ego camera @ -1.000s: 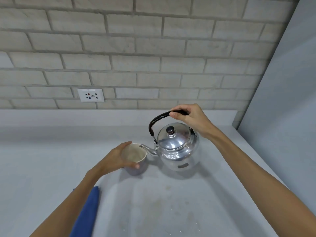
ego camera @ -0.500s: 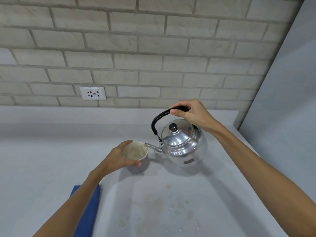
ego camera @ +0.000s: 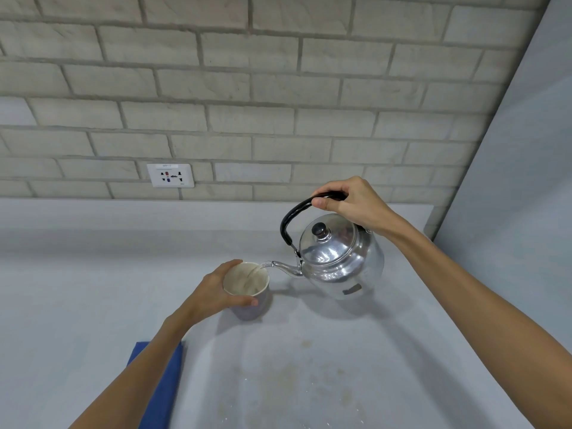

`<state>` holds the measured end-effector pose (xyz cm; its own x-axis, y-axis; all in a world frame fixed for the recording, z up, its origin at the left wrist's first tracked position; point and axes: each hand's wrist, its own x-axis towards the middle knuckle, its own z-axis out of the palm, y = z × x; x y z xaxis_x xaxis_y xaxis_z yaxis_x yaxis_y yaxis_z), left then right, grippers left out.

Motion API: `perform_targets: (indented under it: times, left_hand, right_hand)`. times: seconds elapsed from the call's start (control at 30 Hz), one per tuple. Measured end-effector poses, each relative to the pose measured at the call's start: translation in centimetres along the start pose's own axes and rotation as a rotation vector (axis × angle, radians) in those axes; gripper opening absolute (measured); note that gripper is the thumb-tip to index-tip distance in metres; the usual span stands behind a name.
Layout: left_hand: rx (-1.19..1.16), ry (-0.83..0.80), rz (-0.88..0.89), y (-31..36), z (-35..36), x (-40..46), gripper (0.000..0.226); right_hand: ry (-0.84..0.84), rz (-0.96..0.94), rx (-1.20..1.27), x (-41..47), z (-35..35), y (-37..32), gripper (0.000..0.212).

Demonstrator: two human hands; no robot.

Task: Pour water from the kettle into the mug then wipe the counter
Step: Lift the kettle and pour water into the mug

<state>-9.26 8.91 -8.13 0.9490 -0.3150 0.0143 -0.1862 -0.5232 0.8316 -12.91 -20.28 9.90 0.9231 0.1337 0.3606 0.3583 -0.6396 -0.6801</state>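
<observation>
A shiny metal kettle (ego camera: pixel 337 261) with a black handle hangs tilted above the grey counter (ego camera: pixel 93 289). My right hand (ego camera: pixel 353 202) grips the handle from above. Its spout points left over a pale mug (ego camera: pixel 247 289) that stands on the counter, and a thin stream of water runs from the spout into the mug. My left hand (ego camera: pixel 210 292) wraps around the mug's left side. A folded blue cloth (ego camera: pixel 161 385) lies on the counter near the front, partly hidden under my left forearm.
A brick wall with a white power socket (ego camera: pixel 170 175) runs along the back. A plain grey wall (ego camera: pixel 510 212) closes the right side. Faint stains and small specks mark the counter in front of the mug.
My right hand has lifted and tipped the kettle further, and water now flows from the spout into the mug. My left hand stays on the mug.
</observation>
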Motion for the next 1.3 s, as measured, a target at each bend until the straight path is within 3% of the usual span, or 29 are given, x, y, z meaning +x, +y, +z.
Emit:
perform_targets:
  times: [1.3]
  left_hand:
    - [0.007, -0.002, -0.001, 0.5, 0.0, -0.2, 0.101]
  right_hand:
    - [-0.040, -0.027, -0.124, 0.8, -0.7, -1.4, 0.011]
